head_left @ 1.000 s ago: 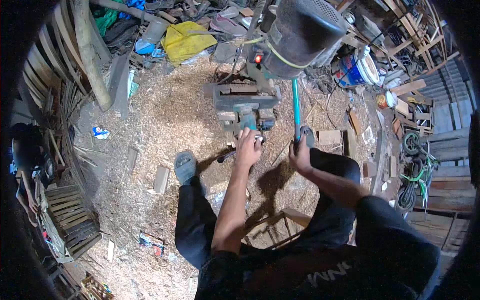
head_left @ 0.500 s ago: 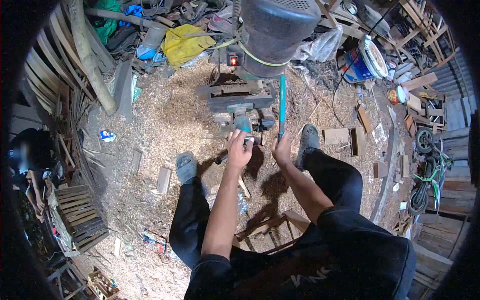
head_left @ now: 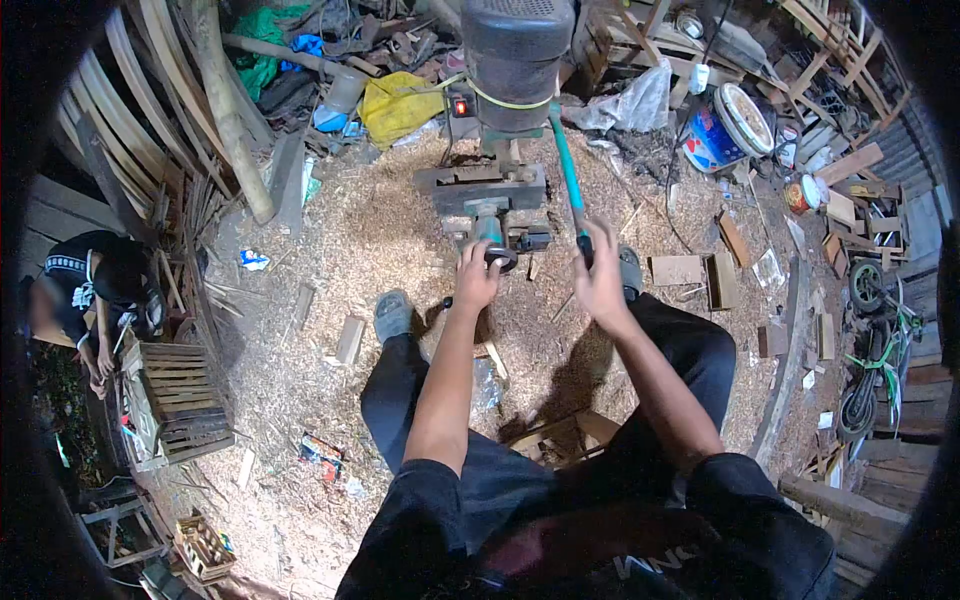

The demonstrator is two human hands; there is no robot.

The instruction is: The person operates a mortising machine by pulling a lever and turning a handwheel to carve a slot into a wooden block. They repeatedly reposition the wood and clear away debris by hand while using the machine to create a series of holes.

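A machine with a dark motor housing [head_left: 515, 65] stands in front of me, its small switch [head_left: 461, 106] glowing red. Beneath the housing is a dark metal vise [head_left: 480, 195] with what looks like wood in it. My left hand [head_left: 478, 278] has its fingers curled over the black handwheel [head_left: 503, 259] at the vise's near side. To the right, a long teal lever [head_left: 568, 165] slants down toward me. My right hand [head_left: 602, 282] is around its black grip, fingers slightly blurred and partly stretched along it.
Wood shavings [head_left: 370, 225] cover the floor, with loose wood blocks [head_left: 350, 340] around my feet. At the left, another person [head_left: 95, 285] sits by a slatted crate [head_left: 185, 390]. A paint bucket [head_left: 728, 128] and a small motorbike [head_left: 870, 350] stand at the right; a yellow sack [head_left: 400, 108] lies behind.
The lever's lower end has swung up and right, and my right hand went with it, its hold looking looser. My left hand stays at the handwheel. The view has shifted, showing more of the other person.
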